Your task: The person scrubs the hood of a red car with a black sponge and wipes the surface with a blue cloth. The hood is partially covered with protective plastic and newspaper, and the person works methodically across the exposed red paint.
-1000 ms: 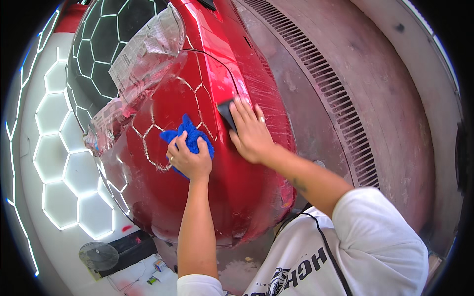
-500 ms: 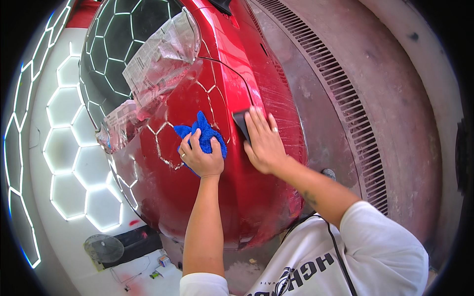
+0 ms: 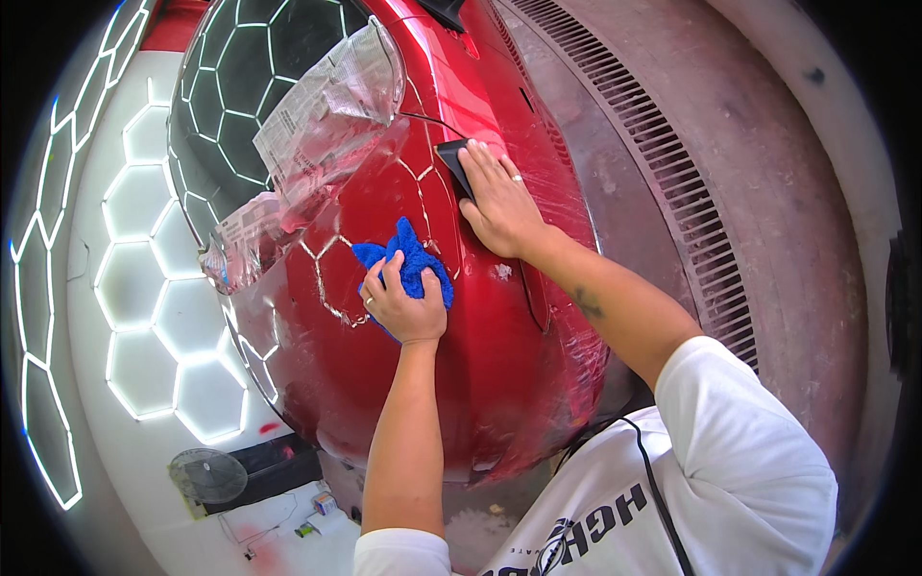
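My left hand (image 3: 407,303) is closed round a crumpled blue microfiber cloth (image 3: 413,254), which rests on the red car's body (image 3: 384,374). To its right and farther off, my right hand (image 3: 501,204) lies almost flat over a black sheet of sandpaper (image 3: 451,161), holding it against the raised edge of the bodywork. Only the sheet's left part shows; my fingers and palm cover the rest. Whitish residue marks the paint near the right wrist.
Newspaper and clear plastic masking (image 3: 322,110) cover part of the car's dark window (image 3: 240,86). Hexagonal lights (image 3: 173,278) glow on the left. A long floor grate (image 3: 663,163) curves along the right. A fan (image 3: 207,476) stands at lower left.
My right hand has slid the sandpaper away from me along the bodywork edge. The left hand keeps its grip on the cloth, and the whole view has shifted slightly.
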Motion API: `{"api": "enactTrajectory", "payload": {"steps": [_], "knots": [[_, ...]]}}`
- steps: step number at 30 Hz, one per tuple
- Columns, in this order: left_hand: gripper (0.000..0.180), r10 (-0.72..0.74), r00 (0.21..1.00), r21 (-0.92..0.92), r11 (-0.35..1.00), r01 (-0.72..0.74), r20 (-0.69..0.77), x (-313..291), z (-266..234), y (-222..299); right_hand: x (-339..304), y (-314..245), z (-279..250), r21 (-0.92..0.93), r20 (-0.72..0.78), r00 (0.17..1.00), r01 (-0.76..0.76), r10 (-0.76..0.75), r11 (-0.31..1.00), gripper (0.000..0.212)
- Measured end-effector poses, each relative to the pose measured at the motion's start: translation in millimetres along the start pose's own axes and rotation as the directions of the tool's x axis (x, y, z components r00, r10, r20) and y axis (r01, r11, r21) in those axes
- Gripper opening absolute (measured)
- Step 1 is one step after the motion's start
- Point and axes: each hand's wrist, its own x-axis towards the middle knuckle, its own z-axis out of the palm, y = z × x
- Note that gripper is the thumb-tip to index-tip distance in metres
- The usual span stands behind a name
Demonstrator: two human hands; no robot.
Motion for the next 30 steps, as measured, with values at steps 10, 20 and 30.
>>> {"api": "enactTrajectory", "payload": {"steps": [10,20,30], "knots": [[0.048,-0.027,1.000,-0.015,1.000,0.027,-0.002,2.5,2.4,3.7,25.1,-17.4,7.2,-0.018,-0.042,0.998,-0.051,0.050,0.999,0.077],[0.049,-0.027,0.999,-0.025,0.999,0.026,-0.023,3.5,1.5,5.9,34.5,-24.9,11.0,0.004,-0.053,0.999,-0.011,0.012,1.000,0.084],[0.048,-0.045,0.999,-0.023,0.999,0.044,-0.019,-1.3,-3.8,2.5,41.7,-38.4,5.7,-0.017,-0.041,0.999,0.007,-0.007,1.000,0.081]]}}
